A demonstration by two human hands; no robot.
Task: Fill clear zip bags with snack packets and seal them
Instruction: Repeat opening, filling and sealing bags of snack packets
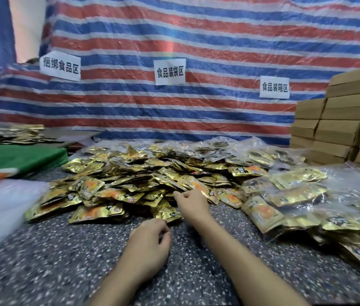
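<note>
Your left hand point(148, 241) hovers low in the centre of the frame over the speckled table point(53, 272). Its fingers curl loosely toward the thumb, and nothing shows in them. Just above it, your right hand point(191, 203) reaches into the near edge of the loose snack packets point(117, 184), a wide gold heap across the middle of the frame. Its fingers are bent and close together against an orange-printed packet point(200, 187), but this view does not show whether they pinch it or only touch it.

Neither hand holds an open zip bag. Filled clear bags point(302, 204) lie slumped at the right of the frame. A pale plastic heap point(2, 208) at the left edge may be the empty ones, but it is too blurred to say.

As for what could go wrong, the foil packets look slick and overlap one another. A pull on one could drag its neighbours out onto the bare table, or you could lift two stuck together and miscount. With no bag held ready, whatever you gather has nowhere to go, and a full fist would make opening a zip mouth awkward. The filled bags sit loosely near your right forearm, so a careless sweep could shove them.
</note>
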